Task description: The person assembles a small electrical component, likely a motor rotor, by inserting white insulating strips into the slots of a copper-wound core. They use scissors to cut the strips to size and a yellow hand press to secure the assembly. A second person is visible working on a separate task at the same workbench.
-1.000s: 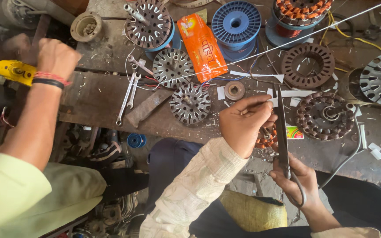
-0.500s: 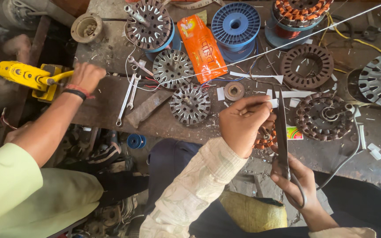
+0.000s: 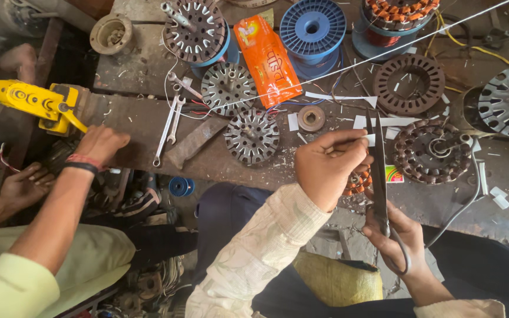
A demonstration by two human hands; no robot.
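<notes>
Orange oblong packet [image 3: 267, 60] left of blue spool [image 3: 313, 27], left hand [image 3: 330, 166] pinching white paper strip [image 3: 370, 139], right hand [image 3: 397, 232] grasping upright scissors [image 3: 379, 171], blades pointing toward the spool

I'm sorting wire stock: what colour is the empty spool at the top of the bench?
Blue. The spool shows best in the head view, beside the orange packet.
</notes>
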